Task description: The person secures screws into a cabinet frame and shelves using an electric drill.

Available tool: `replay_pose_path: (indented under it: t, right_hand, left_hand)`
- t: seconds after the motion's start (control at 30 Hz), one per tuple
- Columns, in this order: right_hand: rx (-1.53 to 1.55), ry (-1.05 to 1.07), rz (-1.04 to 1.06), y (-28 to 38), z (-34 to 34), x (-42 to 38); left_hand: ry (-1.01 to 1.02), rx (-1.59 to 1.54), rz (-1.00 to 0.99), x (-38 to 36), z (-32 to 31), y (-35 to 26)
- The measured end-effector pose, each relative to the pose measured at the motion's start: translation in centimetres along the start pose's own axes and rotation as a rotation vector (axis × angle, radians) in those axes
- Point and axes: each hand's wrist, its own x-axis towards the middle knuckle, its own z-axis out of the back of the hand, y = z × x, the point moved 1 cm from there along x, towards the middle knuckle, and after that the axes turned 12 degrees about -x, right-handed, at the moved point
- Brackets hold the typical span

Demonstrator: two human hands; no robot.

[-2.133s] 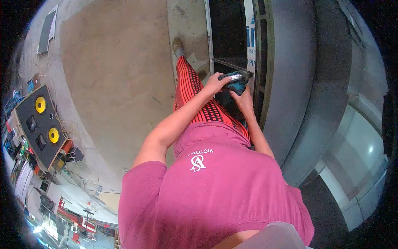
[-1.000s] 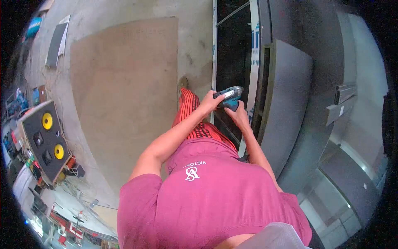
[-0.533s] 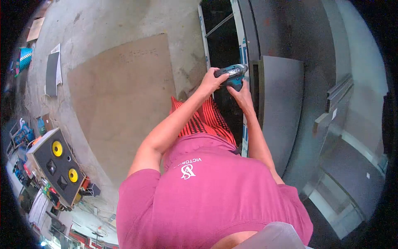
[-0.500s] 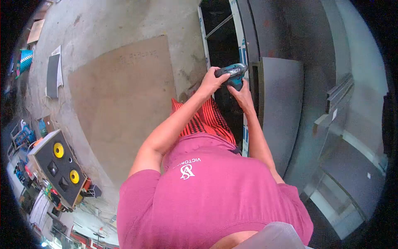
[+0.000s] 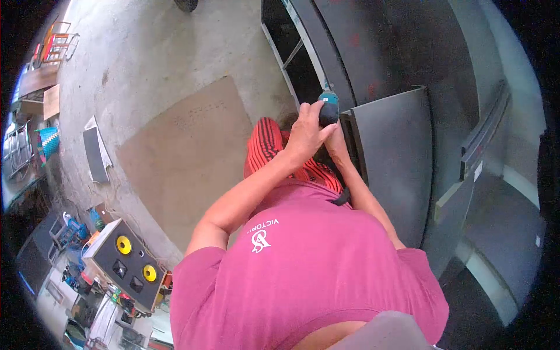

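A teal and black cordless drill (image 5: 329,109) is in front of me, its nose pointing away along the white-edged metal frame (image 5: 318,64). My left hand (image 5: 308,133) wraps its fingers against the drill's left and rear side. Lower down, my right hand (image 5: 336,143) is closed around the handle, partly hidden behind the left thumb and the drill body. The drill's tip overlaps the frame's right-hand rail in this view. Below my hands are my legs in red and black striped trousers (image 5: 265,146).
Large dark grey sheets (image 5: 396,157) stand along the right side. On the concrete floor to the left lies a brown board (image 5: 186,146). A speaker box (image 5: 125,265) with yellow cones stands at lower left, near cluttered tools. Farther up is a blue woven basket (image 5: 50,140).
The drill has swung from lying crosswise, pointing right, to pointing away from me along the frame. My left hand has shifted behind it, and the view has turned slightly.
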Motion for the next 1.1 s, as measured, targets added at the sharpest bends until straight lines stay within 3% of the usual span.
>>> replay_pose_path:
  t: [0.13,0.27,0.33,0.37,0.6,0.73,0.8,0.83,0.9,1.1]
  right_hand:
    - [-0.037,-0.001,-0.060,0.3,1.0,-0.5]
    - [0.149,0.001,-0.089,-0.6,1.1,-0.5]
    - [0.057,0.011,0.004,0.9,1.6,0.1]
    - [0.008,0.081,-0.055,1.7,2.0,0.3]
    - [0.097,0.003,-0.120,2.0,1.7,1.5]
    - [0.066,0.114,-0.150,0.8,2.0,1.8]
    - [0.209,0.080,-0.291,-0.8,1.6,1.4]
    - [0.203,0.088,-0.292,0.3,1.6,1.6]
    - [-0.017,-0.139,0.020,4.1,1.8,2.7]
    - [0.085,-0.047,-0.105,5.3,1.7,3.1]
  left_hand:
    - [0.100,-0.007,0.057,0.5,-0.3,-0.8]
    - [0.178,0.031,0.007,1.5,-0.9,-1.1]
    - [0.216,-0.015,-0.004,2.3,-0.9,-1.2]
    - [0.212,0.007,-0.024,2.7,-0.9,-1.1]
    - [0.297,-0.025,0.037,5.2,-0.2,-0.5]
    - [0.280,-0.007,0.010,6.2,0.0,-0.8]
    - [0.290,-0.014,0.011,6.6,0.1,-0.9]
    - [0.282,-0.019,0.015,6.9,0.1,-0.9]
    - [0.298,-0.001,-0.017,7.6,0.1,-0.8]
    - [0.259,-0.058,-0.052,8.6,-0.2,-0.2]
